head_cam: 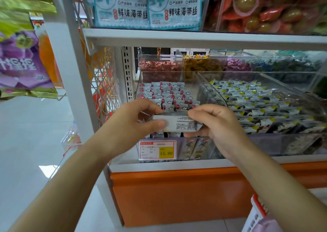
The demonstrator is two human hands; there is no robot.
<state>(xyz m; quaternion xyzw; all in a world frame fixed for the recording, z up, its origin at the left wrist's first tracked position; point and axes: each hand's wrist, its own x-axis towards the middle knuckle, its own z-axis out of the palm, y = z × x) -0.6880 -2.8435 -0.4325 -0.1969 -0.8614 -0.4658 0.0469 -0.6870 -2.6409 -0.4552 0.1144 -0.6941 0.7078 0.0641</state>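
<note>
A stack of small grey-white snack packets (178,124), printed side up, is held between both hands in front of a clear plastic bin (141,83). My left hand (134,120) grips the stack's left end, thumb on the front, fingers over the top. My right hand (214,124) pinches its right end from above and below. Inside the bin lie several rows of the same packets (168,93), pale with red dots and cloud prints. A price label reading 15.80 (157,149) is fixed to the bin's front.
A neighbouring clear bin (300,143) holds black, white and yellow packets (256,104). Behind stand bins of red, yellow and purple sweets. The white shelf (194,39) above carries blue seaweed bags. Purple bags hang at left. An orange base panel (177,196) is below, a white basket (258,214) at bottom right.
</note>
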